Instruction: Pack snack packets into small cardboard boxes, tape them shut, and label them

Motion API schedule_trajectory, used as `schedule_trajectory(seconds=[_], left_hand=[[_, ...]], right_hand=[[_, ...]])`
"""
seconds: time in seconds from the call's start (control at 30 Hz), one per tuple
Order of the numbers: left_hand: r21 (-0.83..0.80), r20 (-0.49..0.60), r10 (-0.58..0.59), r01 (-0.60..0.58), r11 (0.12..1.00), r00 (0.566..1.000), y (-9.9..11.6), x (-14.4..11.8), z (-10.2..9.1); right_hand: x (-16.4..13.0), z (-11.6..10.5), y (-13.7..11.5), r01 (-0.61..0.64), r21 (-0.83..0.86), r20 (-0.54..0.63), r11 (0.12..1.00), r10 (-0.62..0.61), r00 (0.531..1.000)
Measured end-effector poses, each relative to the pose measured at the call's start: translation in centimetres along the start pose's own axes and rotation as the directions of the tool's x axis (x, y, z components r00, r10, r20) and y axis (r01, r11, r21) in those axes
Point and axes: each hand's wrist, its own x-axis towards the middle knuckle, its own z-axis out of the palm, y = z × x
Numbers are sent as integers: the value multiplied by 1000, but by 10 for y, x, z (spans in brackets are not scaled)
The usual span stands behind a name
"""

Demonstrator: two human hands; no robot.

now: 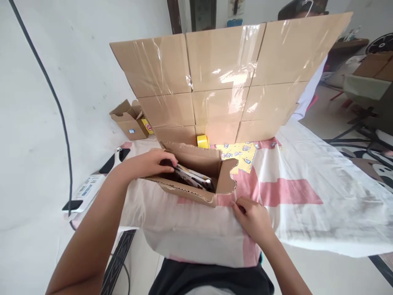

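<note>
An open cardboard box [184,192] with ragged cut edges sits in front of me on the cloth. Inside it lie several flat printed packets [193,176], stacked at a slant. My left hand [156,164] reaches over the box's left end, thumb and fingers closed around the packets' near-left end. Its palm side is hidden. My right hand [251,215] rests on the cloth just right of the box's front corner, apart from the box. Its fingers are curled in, with nothing visible between them.
A tall taped cardboard panel [221,78] stands behind the box. Near its foot are a yellow tape roll [203,141] and a yellow sticker sheet [242,153]. A small carton [130,123], a white power strip [89,190] and a hanging cable [57,98] are left. A person [310,92] is behind the panel.
</note>
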Motion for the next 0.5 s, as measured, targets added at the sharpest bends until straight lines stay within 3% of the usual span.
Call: schedule_trajectory(seconds=[0.03,0.07,0.1,0.13,0.2,0.23,0.27,0.3,0.33,0.4,0.5], left_hand=[[51,-56,-3,6,999,998,-4,-8,-3],[65,-180,2,10,998,984,-9,-16,-4],[47,-350,-3,21,999,937,-14,-26,-2],[-1,-526,-25,29,1000,850,-20,-35,4],[-181,-786,-123,-35,983,606,-33,-49,25],[-281,-812,-169,-120,952,559,-40,-54,39],[-372,-783,-182,-214,903,594,-46,-56,55],[-427,-728,-129,-298,854,674,-51,-57,72],[-443,-703,-53,-378,813,709,-55,-57,87],[-394,-720,42,-459,796,693,-60,-56,111],[-326,-814,-38,-401,856,580,-58,-55,127]], right_hand=[[0,-1,-1,5,67,-15,998,-4,1000],[0,-4,-2,16,154,-41,988,-10,999],[1,-6,-4,40,250,-78,968,-21,997],[2,-9,-7,77,338,-122,938,-38,992],[6,-17,-18,170,465,-197,869,-86,977],[11,-20,-24,214,506,-214,836,-119,970],[16,-23,-31,244,537,-212,807,-151,966],[23,-25,-39,255,566,-192,784,-176,966],[31,-26,-46,253,591,-164,766,-193,967],[49,-25,-56,234,634,-114,737,-210,971],[77,-19,-61,195,703,-119,684,-158,980]])
